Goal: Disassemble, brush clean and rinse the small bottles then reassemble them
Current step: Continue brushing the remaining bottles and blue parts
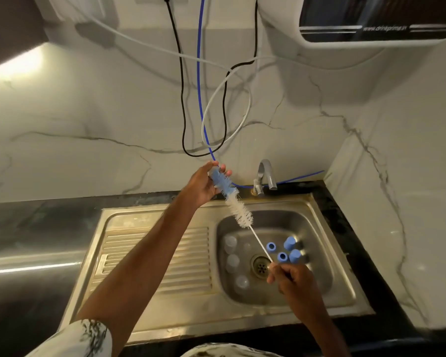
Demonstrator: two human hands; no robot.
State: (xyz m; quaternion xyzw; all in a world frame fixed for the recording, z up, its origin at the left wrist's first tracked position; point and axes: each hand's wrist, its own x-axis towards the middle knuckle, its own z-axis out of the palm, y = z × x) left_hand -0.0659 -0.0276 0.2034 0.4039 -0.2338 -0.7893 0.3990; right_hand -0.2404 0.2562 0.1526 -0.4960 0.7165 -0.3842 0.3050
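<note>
The sink (191,323) is sitting in a dark table (36,228), and its basin is holding the taken-apart pieces. Several small clear bottles (232,262) are lying along the basin's left side, and four blue caps (289,243) are clustering on the right, just past the drain (260,265). Two of the caps are showing their open ends.

A bottle brush (242,215) is slanting above the basin, clear of the bottles and caps. The left hand (202,185) is grasping its blue bristled tip up near the tap (264,176), the grip curling round the bristles. The right hand (291,276) is pinching the thin white handle end low over the basin, beside the caps, its grip clenching on the wire.

A white and black water purifier (371,21) is hanging on the marble wall at upper right, and its small white lettering is appearing to read "www.drinkprime.in". Black, blue and white cables (198,99) are trailing down the wall.
</note>
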